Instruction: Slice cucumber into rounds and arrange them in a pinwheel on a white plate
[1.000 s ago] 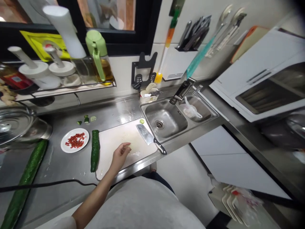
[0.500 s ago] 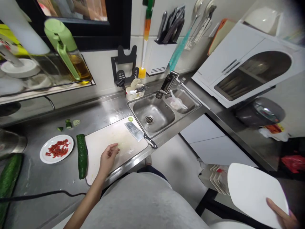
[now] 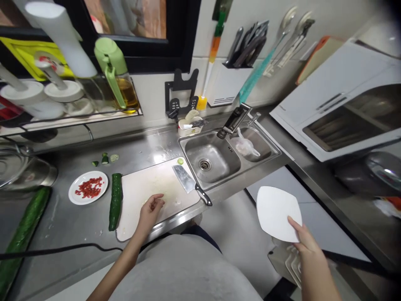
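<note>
Bright, even indoor light. Glare patches on steel worktop (image 3: pixel 156 152) and sink (image 3: pixel 216 159). Shadows soft, faint. Strong wide-angle bending toward edges; top-right corner dark, vignetted. Centre sharp; rim objects stretched, slightly smeared.

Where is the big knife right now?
In the head view, the knife lies on the right end of the white cutting board, its black handle poking over the counter edge, just left of the sink. Neither hand touches it.

You're standing in a home kitchen: a steel sink (image 3: pixel 216 161) set in the counter, a knife rack (image 3: pixel 247 42) on the tiled wall, an oil bottle (image 3: pixel 120 79) shelved nearby.
</note>
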`<state>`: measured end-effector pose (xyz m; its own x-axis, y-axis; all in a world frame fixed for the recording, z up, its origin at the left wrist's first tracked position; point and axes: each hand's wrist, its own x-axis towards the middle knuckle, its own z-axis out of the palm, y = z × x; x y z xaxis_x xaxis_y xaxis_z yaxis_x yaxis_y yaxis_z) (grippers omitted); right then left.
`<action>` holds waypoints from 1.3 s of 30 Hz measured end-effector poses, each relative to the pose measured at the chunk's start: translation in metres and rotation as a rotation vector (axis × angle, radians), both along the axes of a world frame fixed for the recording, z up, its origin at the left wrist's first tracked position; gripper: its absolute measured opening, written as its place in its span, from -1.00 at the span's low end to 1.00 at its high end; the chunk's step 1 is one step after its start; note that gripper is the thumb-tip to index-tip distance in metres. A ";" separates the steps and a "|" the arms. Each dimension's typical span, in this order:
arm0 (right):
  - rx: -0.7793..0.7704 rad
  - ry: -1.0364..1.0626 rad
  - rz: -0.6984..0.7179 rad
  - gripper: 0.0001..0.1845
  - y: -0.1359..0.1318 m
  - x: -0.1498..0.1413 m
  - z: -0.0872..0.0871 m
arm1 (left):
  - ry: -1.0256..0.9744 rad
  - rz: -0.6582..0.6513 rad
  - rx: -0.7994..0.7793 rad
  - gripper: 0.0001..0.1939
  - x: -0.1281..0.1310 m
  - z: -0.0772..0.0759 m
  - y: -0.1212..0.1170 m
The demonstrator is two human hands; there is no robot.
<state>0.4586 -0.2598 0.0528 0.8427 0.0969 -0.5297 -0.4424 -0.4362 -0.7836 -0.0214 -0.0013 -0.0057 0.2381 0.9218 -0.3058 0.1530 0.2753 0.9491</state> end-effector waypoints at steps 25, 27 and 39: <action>0.281 0.133 0.805 -0.55 0.472 -0.239 -0.092 | 0.925 -0.263 0.481 -0.59 -0.011 -0.012 -0.032; 0.275 0.121 0.840 -0.55 0.487 -0.254 -0.099 | 0.905 -0.236 0.462 -0.60 -0.010 -0.012 -0.033; 0.205 -0.001 0.982 -0.51 0.511 -0.280 -0.125 | 0.845 -0.010 0.405 -0.65 -0.026 -0.010 -0.045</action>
<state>0.1786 0.2508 -0.0718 0.3410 0.8388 -0.4244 0.0418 -0.4646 -0.8845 -0.0470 -0.0462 -0.0161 0.0925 0.9950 -0.0369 0.8362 -0.0575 0.5455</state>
